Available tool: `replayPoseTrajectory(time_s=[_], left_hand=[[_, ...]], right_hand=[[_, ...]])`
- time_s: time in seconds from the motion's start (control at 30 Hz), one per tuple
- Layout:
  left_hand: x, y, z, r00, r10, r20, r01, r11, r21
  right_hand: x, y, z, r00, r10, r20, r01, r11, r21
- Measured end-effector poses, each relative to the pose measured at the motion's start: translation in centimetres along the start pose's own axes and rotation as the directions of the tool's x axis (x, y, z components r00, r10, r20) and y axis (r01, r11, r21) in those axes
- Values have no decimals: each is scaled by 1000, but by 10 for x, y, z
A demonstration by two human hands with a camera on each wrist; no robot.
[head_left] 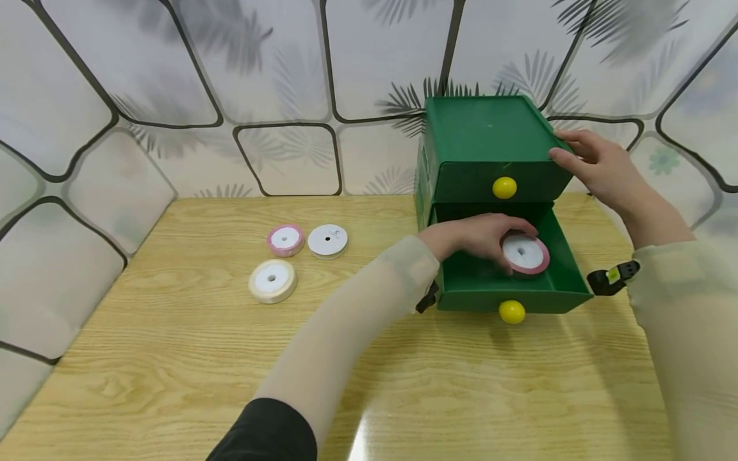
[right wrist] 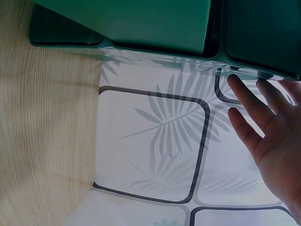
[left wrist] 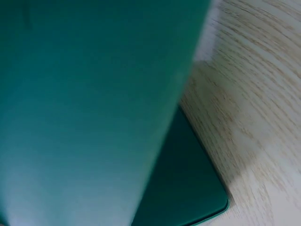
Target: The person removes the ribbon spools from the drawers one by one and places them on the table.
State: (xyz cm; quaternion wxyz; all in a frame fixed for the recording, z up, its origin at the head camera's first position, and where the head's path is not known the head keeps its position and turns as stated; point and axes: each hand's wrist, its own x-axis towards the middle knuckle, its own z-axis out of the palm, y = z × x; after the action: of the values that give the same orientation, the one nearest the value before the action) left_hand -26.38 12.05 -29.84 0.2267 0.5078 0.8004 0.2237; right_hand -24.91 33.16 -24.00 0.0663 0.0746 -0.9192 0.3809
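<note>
A green two-drawer cabinet (head_left: 484,131) stands at the back right, its lower drawer (head_left: 461,278) pulled out. My left hand (head_left: 481,240) reaches into that drawer and holds a pink-edged ribbon spool (head_left: 536,257) by its left and far sides. In the left wrist view the green drawer wall (left wrist: 84,108) blocks sight of this hand and the spool. Up at the cabinet's top right edge, the fingertips of my right hand (head_left: 602,166) rest against it. The right wrist view shows this hand (right wrist: 275,146) with its fingers extended toward the cabinet's side.
Three ribbon spools lie on the wooden table left of the cabinet: a pink one (head_left: 285,240), a white one (head_left: 327,241) and a cream one (head_left: 272,280). Yellow knobs mark the upper drawer (head_left: 461,182) and the lower one. A leaf-patterned wall (head_left: 380,157) rises behind.
</note>
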Motion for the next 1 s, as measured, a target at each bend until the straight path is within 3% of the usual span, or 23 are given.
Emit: replayPoseTrajectory(time_s=[0.23,0.53,0.77,1.0], left_hand=[[0,-2,0,1000,-21,-14,21,999,26],[-4,2,-6,1000,0,-27,2,998,64],[-13,8,-13,995,88,-37,-89,996,-23],[-37,9,-17,986,151,-67,-159,978,-133]], right_hand=[[1,-1,2,1000,-11,-3,11,1000,4],[0,1,1,1000,-7,-13,7,1000,5],[0,3,2,1000,-5,-20,5,1000,10],[1,4,3,1000,4,-16,-4,1000,7]])
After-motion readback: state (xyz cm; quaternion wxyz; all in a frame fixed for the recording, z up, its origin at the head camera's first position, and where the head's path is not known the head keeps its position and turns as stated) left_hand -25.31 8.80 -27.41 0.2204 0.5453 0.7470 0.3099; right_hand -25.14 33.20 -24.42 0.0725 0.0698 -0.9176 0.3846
